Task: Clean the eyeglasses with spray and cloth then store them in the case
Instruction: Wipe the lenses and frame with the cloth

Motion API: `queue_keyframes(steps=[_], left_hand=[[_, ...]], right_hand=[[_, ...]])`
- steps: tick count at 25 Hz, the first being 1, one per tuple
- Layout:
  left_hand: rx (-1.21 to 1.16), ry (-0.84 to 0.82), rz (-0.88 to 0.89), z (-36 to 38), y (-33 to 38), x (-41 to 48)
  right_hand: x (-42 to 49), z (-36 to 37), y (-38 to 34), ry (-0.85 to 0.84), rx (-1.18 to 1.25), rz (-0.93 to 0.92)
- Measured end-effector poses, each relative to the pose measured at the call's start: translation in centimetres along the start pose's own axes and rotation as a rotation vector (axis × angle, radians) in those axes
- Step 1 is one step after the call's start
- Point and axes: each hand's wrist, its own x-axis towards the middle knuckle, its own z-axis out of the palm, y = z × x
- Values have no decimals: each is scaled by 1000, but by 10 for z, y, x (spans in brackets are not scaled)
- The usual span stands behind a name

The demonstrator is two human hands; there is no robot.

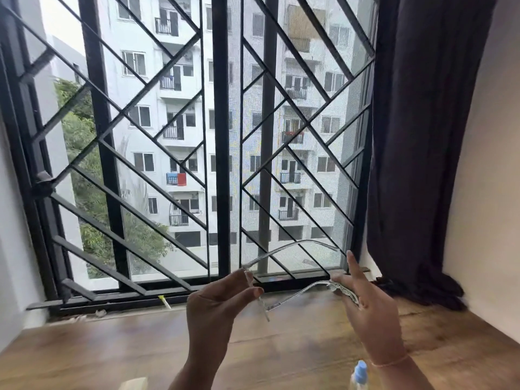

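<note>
Nearest, at the lower edge, the clear plastic spray bottle with a blue cap (360, 371) stands on the brown wooden ledge (281, 350). Above it the left hand (213, 305) pinches the front of the clear-framed eyeglasses (295, 296), held up with arms unfolded. The right hand (368, 308) pinches a small grey-white cloth (344, 291) around one arm's tip (forefinger sticking out straight). Wiping looks to be the step in hand. Next: check the lenses against the black-barred window (222, 136), fold the arms, find the case (not plainly in view).

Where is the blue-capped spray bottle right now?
Head view: the clear spray bottle with a light blue cap shows at the bottom edge, right of centre, just left of the wrist of the right hand.
</note>
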Motion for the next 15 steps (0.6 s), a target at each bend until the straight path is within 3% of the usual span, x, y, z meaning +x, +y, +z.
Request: queue_keyframes(steps=[6,15], left_hand=[[40,-4,29,12,3,-6],[174,-3,142,14,-2,-7]], right_hand=[[-3,9,1,-132,-176,-205],[-4,13,-6,-173,-157,-211]])
